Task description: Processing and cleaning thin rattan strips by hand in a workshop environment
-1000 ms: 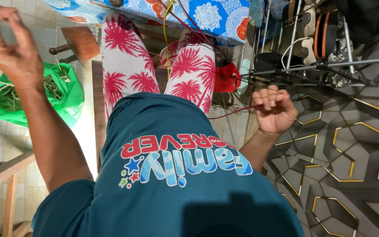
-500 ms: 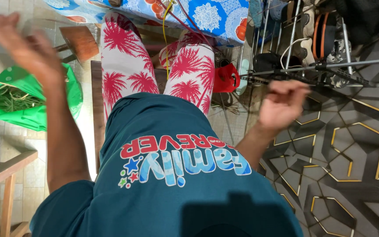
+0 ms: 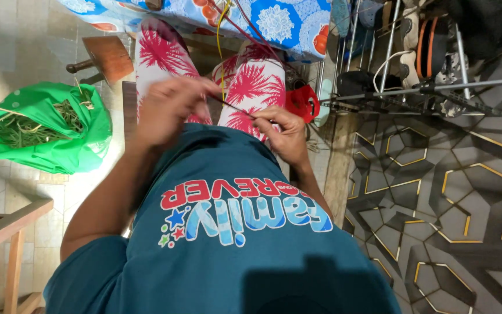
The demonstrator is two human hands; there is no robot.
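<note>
Seated person seen from above. Both hands meet over the lap: the left hand (image 3: 172,110), blurred, and the right hand (image 3: 286,131) each pinch one end of a thin dark strand (image 3: 236,108), possibly a fibre or thread. Even tension would keep it straight. A glossy green bag (image 3: 82,148) of dry grassy strands lies on the tiles nearby.

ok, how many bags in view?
2. A green bag holding grassy strands lies on the tile floor beside the left hand; a small red bag sits by the metal rack, past the right hand. More may be hidden.
</note>
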